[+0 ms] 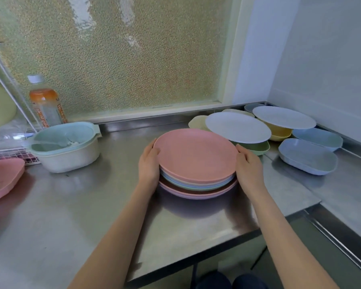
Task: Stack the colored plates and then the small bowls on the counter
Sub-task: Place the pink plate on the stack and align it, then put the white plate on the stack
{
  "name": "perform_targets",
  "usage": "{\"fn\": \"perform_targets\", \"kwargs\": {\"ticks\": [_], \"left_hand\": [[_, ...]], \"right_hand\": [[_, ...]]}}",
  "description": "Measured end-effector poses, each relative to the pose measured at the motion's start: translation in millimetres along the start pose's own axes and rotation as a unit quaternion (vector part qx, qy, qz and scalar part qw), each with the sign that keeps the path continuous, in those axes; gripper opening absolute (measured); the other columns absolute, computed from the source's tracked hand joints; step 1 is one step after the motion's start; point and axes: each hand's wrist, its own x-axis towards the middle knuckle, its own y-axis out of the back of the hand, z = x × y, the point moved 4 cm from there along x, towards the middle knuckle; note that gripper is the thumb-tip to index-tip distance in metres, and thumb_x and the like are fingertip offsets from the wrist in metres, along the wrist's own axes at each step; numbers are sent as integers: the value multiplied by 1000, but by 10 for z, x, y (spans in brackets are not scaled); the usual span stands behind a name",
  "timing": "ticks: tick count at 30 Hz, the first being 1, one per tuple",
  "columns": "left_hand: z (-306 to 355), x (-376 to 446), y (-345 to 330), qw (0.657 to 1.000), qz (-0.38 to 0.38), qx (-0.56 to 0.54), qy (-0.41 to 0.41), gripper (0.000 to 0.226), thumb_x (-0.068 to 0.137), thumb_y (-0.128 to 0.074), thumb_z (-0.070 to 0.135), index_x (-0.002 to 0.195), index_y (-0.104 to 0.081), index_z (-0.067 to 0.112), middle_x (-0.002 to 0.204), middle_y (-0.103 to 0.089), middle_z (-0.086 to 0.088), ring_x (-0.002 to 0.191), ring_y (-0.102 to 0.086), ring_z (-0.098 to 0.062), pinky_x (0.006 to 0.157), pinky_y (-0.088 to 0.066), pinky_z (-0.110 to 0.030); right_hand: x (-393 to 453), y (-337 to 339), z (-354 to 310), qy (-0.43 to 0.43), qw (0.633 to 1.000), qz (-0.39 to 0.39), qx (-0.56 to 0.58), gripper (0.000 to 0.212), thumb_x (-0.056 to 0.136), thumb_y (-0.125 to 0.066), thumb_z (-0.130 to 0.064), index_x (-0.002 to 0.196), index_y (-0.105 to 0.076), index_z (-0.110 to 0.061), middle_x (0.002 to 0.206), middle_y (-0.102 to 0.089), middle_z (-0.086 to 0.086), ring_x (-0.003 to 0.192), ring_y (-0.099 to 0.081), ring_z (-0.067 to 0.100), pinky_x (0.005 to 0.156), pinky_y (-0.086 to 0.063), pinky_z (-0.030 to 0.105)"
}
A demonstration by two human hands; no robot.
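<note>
the stack of colored plates (197,182) sits near the middle of the steel worktop (71,205), a little toward its back edge, with a pink plate (194,153) on top and blue, green and pink rims showing under it. the left hand (148,163) cups the stack's left side and the right hand (248,170) cups its right side, fingers curled against the rims, so both are grasping the pile rather than resting free. whether the stack is lifted or bearing on the worktop i cannot tell; the upper plates look slightly offset from the wider bottom plate.

the small bowls are not yet stacked: two blue bowls (307,156) lie apart near the right edge, a yellow bowl (279,132) and a green bowl (256,148) sit in the back right corner under two white plates (238,127), and other bowls behind are partly hidden.

risks, as i judge them: the pile is squeezed only at two sides, so an uneven push could slide the upper plates off the bottom one. the right hand is just beside the green bowl and the overhanging white plate; a sideways move there could knock the plate off its bowl. at the left edge, a nested tub (65,147), a bottle (46,105) and a pink dish (2,178) stand well apart from the stack.
</note>
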Motion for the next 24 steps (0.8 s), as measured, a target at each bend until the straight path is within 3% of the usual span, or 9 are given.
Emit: {"fn": "perform_targets", "kwargs": {"ticks": [4, 6, 10, 13, 16, 22, 24], "left_hand": [[-110, 103, 30, 1000, -8, -16, -20, 40, 89, -44, 19, 126, -61, 16, 128, -62, 1, 120, -55, -14, 105, -41, -35], [-141, 158, 41, 999, -16, -12, -35, 47, 84, -44, 32, 126, -60, 20, 129, -61, 4, 122, -54, -12, 108, -38, -41], [-197, 183, 53, 999, -17, -9, -41, 52, 80, -42, 41, 125, -61, 24, 129, -62, 6, 122, -54, -11, 108, -39, -44], [-199, 180, 53, 999, -12, -18, -43, 48, 83, -41, 35, 124, -62, 22, 128, -63, 5, 121, -55, -11, 107, -40, -42], [-191, 178, 42, 999, -12, -8, -45, 44, 86, -41, 31, 124, -61, 22, 127, -63, 5, 121, -55, -11, 106, -41, -40], [-168, 139, 43, 998, 2, -46, -41, 49, 83, -42, 33, 125, -61, 18, 130, -61, 2, 122, -54, -12, 108, -39, -40], [-167, 132, 44, 998, 1, -47, -42, 44, 87, -42, 30, 124, -62, 17, 128, -62, 2, 121, -54, -12, 107, -39, -41]], "right_hand": [[344, 199, 95, 25, 988, 68, -136, 47, 94, -38, -3, 140, -43, -13, 138, -51, 14, 125, -47, 31, 101, -39, 37], [528, 230, 133, 55, 970, 48, -231, 51, 90, -42, 2, 139, -44, -15, 140, -49, 15, 132, -40, 30, 104, -38, 42], [758, 152, 156, 79, 916, 0, -394, 40, 94, -45, -12, 130, -54, -24, 138, -52, 8, 134, -37, 26, 106, -31, 47], [823, 70, 131, 77, 904, 11, -420, 36, 96, -40, -11, 124, -60, -23, 128, -60, 12, 121, -49, 30, 105, -28, 43], [860, 50, 88, 94, 906, 44, -410, 37, 96, -40, -7, 119, -65, -21, 120, -65, 13, 110, -57, 32, 102, -38, 46], [721, 159, -193, 223, 881, 115, -401, 36, 86, -46, 7, 107, -70, -11, 94, -72, 20, 81, -63, 39, 86, -48, 50], [551, 175, -297, 253, 886, 124, -369, 33, 85, -48, 4, 104, -71, -9, 93, -73, 19, 81, -64, 40, 86, -48, 50]]}}
